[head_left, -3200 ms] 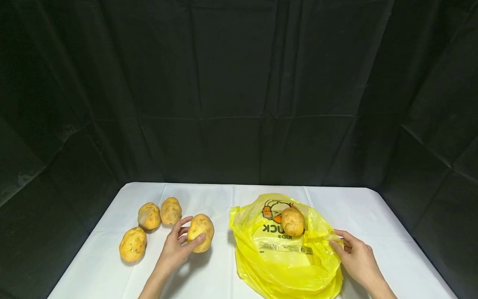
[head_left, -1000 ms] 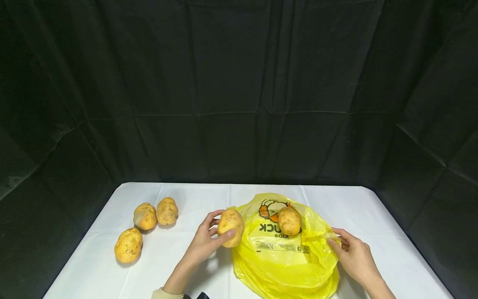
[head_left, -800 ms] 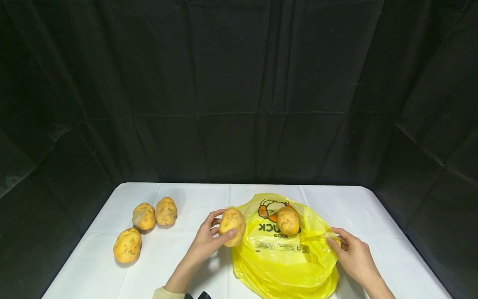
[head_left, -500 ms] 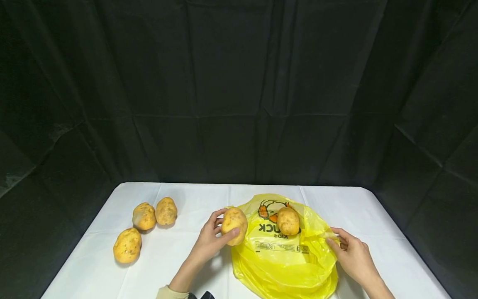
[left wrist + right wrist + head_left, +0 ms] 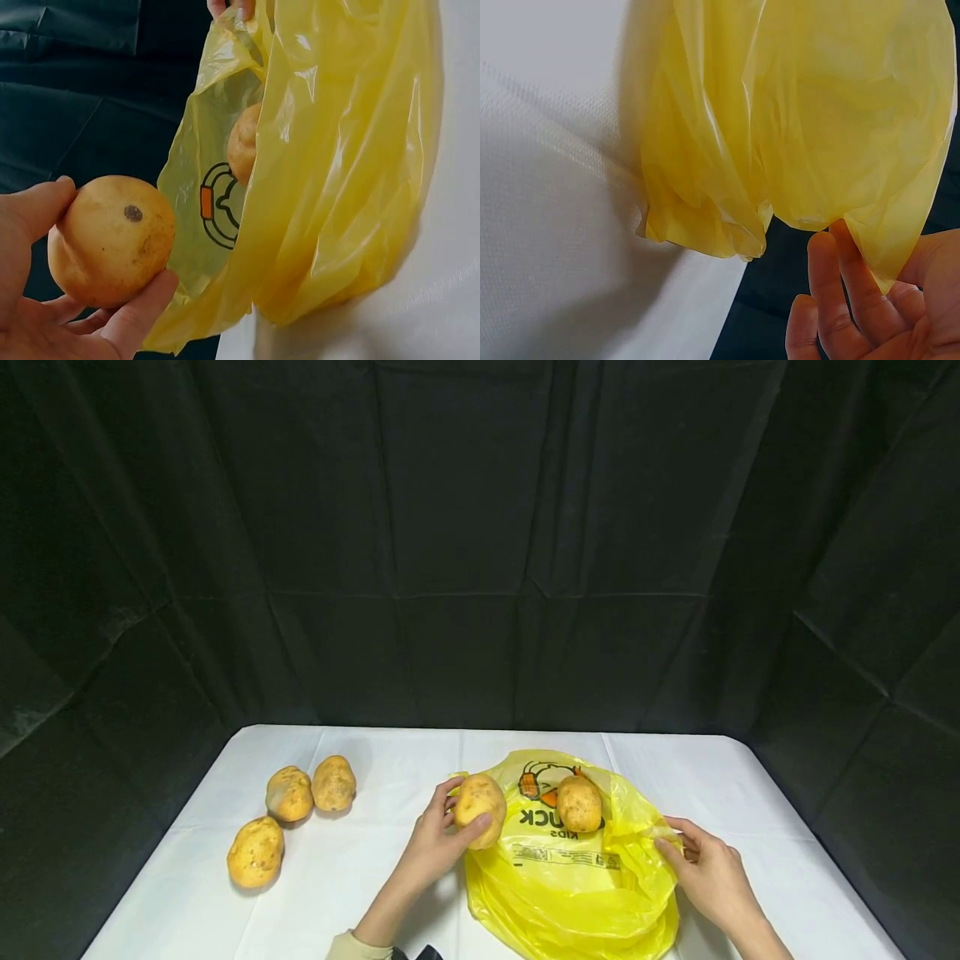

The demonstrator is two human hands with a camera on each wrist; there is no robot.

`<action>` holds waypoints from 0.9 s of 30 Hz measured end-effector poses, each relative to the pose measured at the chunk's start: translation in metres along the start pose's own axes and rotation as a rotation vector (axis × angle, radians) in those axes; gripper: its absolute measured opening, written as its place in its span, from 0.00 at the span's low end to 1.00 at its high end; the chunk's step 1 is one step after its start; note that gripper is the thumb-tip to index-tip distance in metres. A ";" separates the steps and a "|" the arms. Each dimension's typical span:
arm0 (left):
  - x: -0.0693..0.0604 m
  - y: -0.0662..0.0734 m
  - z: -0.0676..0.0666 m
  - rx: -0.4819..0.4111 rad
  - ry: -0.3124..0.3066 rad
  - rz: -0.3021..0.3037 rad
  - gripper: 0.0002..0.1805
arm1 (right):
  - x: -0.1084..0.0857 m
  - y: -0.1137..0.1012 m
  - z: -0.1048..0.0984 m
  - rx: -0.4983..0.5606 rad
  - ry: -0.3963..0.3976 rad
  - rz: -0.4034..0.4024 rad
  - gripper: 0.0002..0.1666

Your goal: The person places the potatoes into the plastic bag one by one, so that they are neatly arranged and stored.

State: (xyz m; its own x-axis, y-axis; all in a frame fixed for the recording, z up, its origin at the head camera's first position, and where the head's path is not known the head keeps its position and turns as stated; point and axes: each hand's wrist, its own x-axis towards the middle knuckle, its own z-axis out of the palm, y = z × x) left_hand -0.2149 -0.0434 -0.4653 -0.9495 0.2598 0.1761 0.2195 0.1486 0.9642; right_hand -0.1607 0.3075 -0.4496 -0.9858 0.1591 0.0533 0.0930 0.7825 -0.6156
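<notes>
pinching the yellow bag [image 5: 562, 914] by its edge, likely to spread the mouth round the inner potato [image 5: 580, 804], the right hand [image 5: 716, 872] faces the left hand [image 5: 437, 842], whose thumb and fingers grip the raised potato [image 5: 480, 806] near that mouth.

The table [image 5: 405, 760] (white) carries three potatoes [image 5: 256, 853] and a yellow bag [image 5: 562, 910]

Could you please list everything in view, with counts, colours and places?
Table: one, white, lower half
Curtain: count unclear, black, behind and beside the table
Bag: one, printed yellow, right of centre
Loose potatoes: three, yellowish, table's left
Bagged potato: one, yellowish, in the bag
Held potato: one, yellowish, near the bag's left edge
Dark item: one, black, bottom edge, unclear
Sleeve: one, beige, left arm
Left hand: one, gripping the held potato
Right hand: one, pinching the bag
</notes>
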 end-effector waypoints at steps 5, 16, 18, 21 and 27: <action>0.000 0.001 0.007 0.030 0.003 0.037 0.38 | 0.000 0.000 0.001 -0.001 -0.001 0.010 0.25; 0.006 0.001 0.020 0.061 -0.018 0.030 0.37 | 0.002 0.000 0.003 0.005 0.002 0.003 0.25; 0.007 0.001 0.022 0.061 -0.023 0.028 0.37 | 0.002 0.000 0.003 0.003 0.003 0.000 0.25; 0.010 0.002 0.026 0.076 -0.021 0.026 0.37 | 0.002 0.001 0.002 0.001 0.007 -0.008 0.24; 0.014 0.000 0.034 0.099 -0.001 0.030 0.37 | 0.002 0.001 0.003 0.013 0.004 -0.007 0.25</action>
State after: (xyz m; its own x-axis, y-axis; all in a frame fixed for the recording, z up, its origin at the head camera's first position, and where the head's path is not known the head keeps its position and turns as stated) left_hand -0.2203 -0.0073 -0.4699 -0.9421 0.2661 0.2040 0.2686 0.2346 0.9343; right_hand -0.1627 0.3071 -0.4528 -0.9859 0.1558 0.0605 0.0843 0.7760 -0.6250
